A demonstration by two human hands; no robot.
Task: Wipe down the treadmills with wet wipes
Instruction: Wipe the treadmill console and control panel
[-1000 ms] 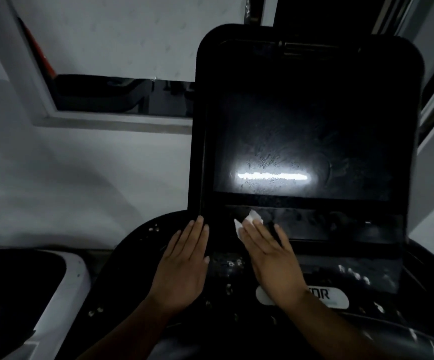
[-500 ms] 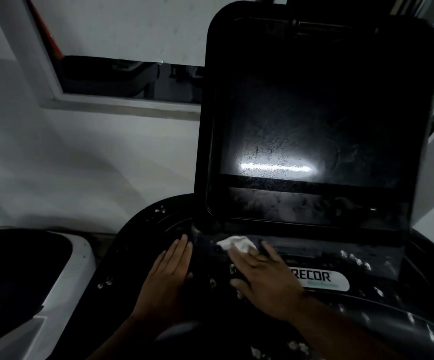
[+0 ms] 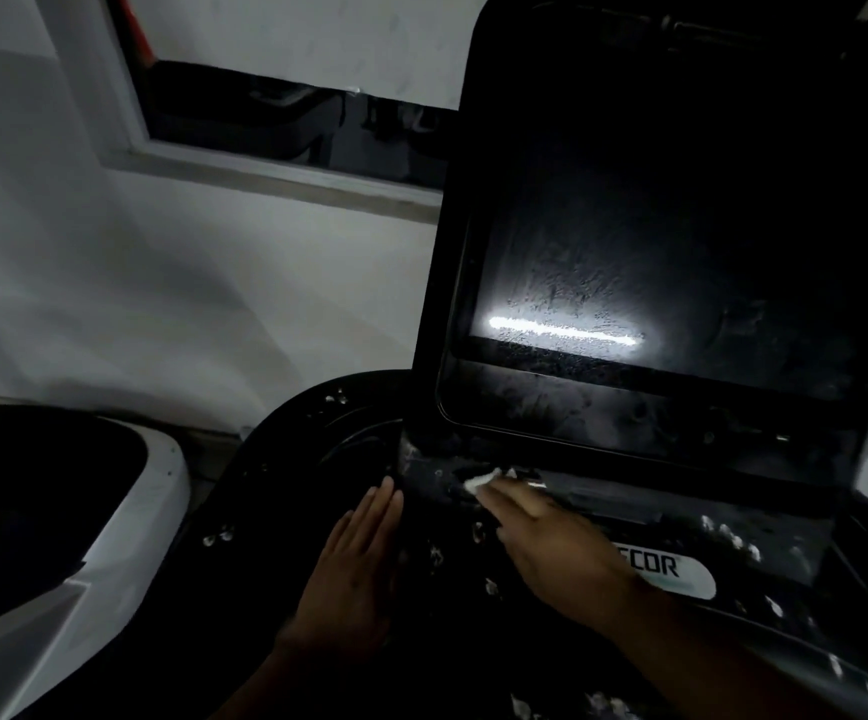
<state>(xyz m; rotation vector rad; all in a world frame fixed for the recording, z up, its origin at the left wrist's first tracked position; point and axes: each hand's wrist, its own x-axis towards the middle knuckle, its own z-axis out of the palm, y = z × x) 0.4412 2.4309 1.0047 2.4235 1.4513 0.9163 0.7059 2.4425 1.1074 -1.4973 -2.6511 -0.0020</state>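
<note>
We've dragged the wet wipe (image 3: 479,480) down off the screen (image 3: 681,283) onto the console ledge (image 3: 629,498), right hand (image 3: 551,550) pressing it flat-fingered, left hand (image 3: 354,569) lying flat beside, so the screen's probably done.

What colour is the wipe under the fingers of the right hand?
White; the wipe shows best in the head view, against the black console.

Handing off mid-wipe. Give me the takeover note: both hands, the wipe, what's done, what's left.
Right hand: presses the wet wipe flat onto the ledge under the treadmill screen, near its left corner.
Left hand: open, flat on the console deck beside that corner.
Done: cannot tell; the screen shows streaks in the glare.
Left: finish the ledge; pale specks dot the deck around both hands.
</note>
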